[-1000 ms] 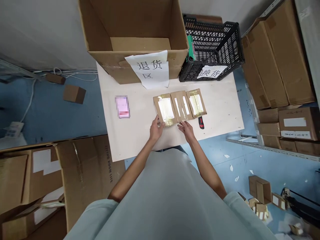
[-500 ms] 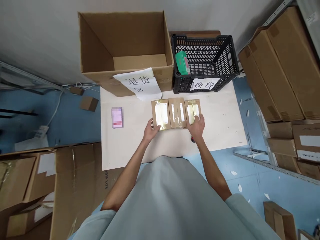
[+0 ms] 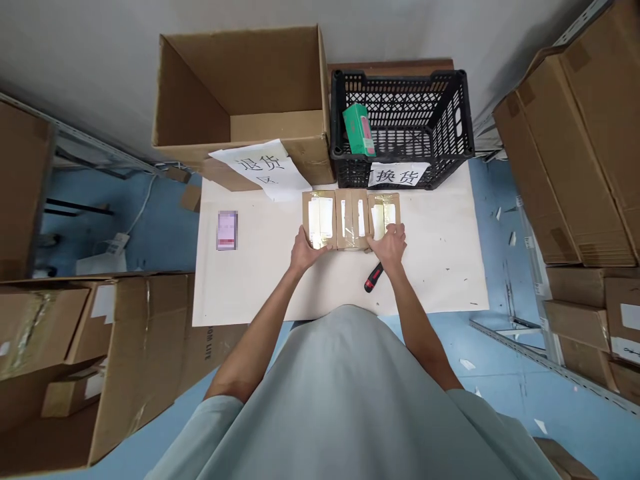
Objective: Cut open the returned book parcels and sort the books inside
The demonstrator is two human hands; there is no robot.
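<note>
Three small cardboard boxes stand side by side, touching, on the white table: a left box, a middle box and a right box. White labels and shiny tape cover their tops. My left hand grips the near left corner of the left box, thumb along its front edge. My right hand is closed over the near part of the right box, its thumb by the seam with the middle one. Just below my right hand lies a black and red tool handle, partly covered by the wrist.
Behind the boxes stand a large open carton and a black plastic crate holding a green box. A blurred purple rectangle lies on the left of the table. Stacked cartons flank the right side.
The view has shifted slightly. More of the black and red handle now shows below my right hand. Both hands stay at the outer boxes, and the row keeps its order.
</note>
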